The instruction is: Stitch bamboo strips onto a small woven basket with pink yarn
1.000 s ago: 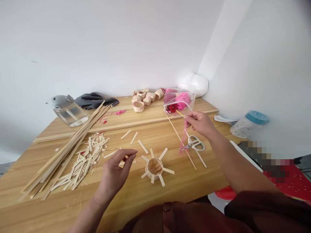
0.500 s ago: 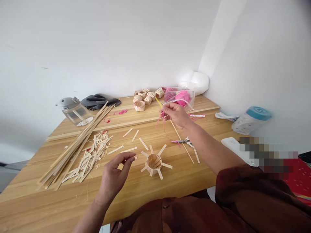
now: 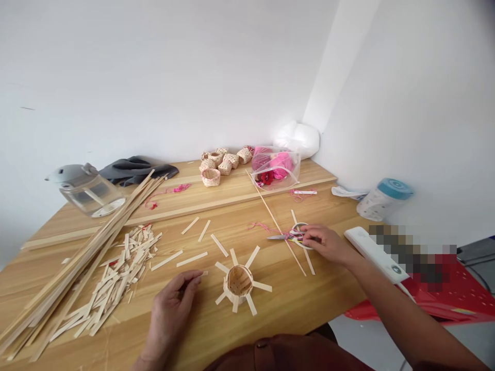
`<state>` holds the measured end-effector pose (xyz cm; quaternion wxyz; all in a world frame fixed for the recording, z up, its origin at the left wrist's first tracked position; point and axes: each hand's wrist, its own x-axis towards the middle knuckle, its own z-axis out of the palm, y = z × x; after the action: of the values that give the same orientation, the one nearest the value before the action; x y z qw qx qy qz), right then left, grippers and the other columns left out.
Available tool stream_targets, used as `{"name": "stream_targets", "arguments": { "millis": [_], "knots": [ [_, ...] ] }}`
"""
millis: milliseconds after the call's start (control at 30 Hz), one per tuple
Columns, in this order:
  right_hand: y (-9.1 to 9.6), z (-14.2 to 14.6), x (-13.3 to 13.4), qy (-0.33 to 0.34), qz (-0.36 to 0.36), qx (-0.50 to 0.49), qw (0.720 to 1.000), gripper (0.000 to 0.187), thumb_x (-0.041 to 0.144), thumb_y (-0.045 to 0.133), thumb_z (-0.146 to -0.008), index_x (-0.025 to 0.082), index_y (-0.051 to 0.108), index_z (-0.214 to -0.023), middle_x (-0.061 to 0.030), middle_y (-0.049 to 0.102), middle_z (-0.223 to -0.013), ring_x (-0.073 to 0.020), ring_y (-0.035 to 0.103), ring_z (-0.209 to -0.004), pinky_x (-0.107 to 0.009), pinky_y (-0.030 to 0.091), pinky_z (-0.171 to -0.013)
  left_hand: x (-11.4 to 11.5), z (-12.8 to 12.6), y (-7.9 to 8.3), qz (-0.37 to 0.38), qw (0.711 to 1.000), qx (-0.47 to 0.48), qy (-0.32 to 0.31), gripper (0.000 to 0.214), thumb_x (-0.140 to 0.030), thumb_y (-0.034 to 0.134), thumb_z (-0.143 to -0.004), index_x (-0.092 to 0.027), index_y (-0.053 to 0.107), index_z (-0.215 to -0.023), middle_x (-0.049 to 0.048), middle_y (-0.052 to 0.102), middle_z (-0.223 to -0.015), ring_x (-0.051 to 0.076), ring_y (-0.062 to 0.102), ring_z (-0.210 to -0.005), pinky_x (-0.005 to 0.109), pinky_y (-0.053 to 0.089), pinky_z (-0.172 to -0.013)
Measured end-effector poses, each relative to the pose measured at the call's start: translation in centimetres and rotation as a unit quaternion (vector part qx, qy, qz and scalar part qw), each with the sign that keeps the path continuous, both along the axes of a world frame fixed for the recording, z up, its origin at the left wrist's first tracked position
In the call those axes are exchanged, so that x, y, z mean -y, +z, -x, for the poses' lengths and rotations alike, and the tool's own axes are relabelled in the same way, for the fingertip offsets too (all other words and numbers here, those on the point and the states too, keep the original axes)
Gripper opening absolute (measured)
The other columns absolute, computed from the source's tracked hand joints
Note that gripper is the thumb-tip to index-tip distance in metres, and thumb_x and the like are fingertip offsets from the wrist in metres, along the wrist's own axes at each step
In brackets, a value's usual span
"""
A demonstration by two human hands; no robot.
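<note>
My right hand (image 3: 328,242) rests on the wooden table (image 3: 270,319), fingers curled around the handles of a pair of white scissors (image 3: 294,234) tangled with pink thread (image 3: 261,226). My left hand (image 3: 170,312) lies near the front edge with thumb and fingers pinched together; what they hold is too small to make out. Just to its right stands a small woven basket (image 3: 238,282) with loose strips sticking out around its base. A long thin stick (image 3: 270,214) runs diagonally past the scissors.
A bundle of long bamboo strips (image 3: 88,247) and a pile of cut pieces (image 3: 119,268) lie at left. Behind are a glass jar (image 3: 87,191), grey cloth (image 3: 133,167), several finished small baskets (image 3: 220,162) and a plastic bag of pink material (image 3: 276,167). A teal-lidded container (image 3: 382,198) and a white remote-like object (image 3: 373,252) sit at right.
My right hand has come down from the plastic bag, carrying pink thread, to the scissors on the table. My left hand has dropped lower toward the tabletop, still pinched.
</note>
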<state>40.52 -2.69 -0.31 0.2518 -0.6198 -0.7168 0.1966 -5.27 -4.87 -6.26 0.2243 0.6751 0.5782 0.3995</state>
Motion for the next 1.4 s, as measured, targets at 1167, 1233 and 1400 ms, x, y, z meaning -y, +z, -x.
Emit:
{"name": "stream_targets", "arguments": {
  "millis": [1167,1233,1400],
  "knots": [
    [19.3,10.7,-3.7,0.076,-0.090,-0.435,0.893,0.030,0.049,0.086,-0.069,0.024,0.074,-0.078,-0.0011,0.070,-0.081,-0.0097,0.057,-0.062,-0.024,0.048,-0.057,0.6,-0.7,8.4,-0.046,0.984,0.173,0.002,0.028,-0.041,0.064,-0.092,-0.019,0.071,-0.107,0.0058,0.074,-0.095,0.018,0.071,-0.089,0.028,0.062,-0.076],
    [18.5,13.2,-2.9,0.083,-0.042,-0.451,0.888,0.029,0.049,0.088,-0.066,0.024,0.077,-0.077,-0.0011,0.070,-0.079,-0.0103,0.055,-0.062,-0.025,0.047,-0.057,0.3,-2.1,11.6,-0.039,0.973,0.226,-0.039,0.025,-0.039,0.066,-0.091,-0.019,0.071,-0.104,0.0081,0.073,-0.106,0.020,0.071,-0.093,0.029,0.064,-0.075],
    [16.1,17.3,-2.6,0.098,0.018,-0.494,0.864,0.023,0.043,0.088,-0.066,0.025,0.080,-0.078,-0.0018,0.074,-0.100,-0.0159,0.061,-0.092,-0.029,0.047,-0.080,-1.7,-6.9,18.5,0.004,0.894,0.382,-0.233,0.033,-0.032,0.067,-0.092,-0.022,0.062,-0.123,0.0105,0.064,-0.132,0.023,0.060,-0.124,0.029,0.062,-0.083]
  ]
}}
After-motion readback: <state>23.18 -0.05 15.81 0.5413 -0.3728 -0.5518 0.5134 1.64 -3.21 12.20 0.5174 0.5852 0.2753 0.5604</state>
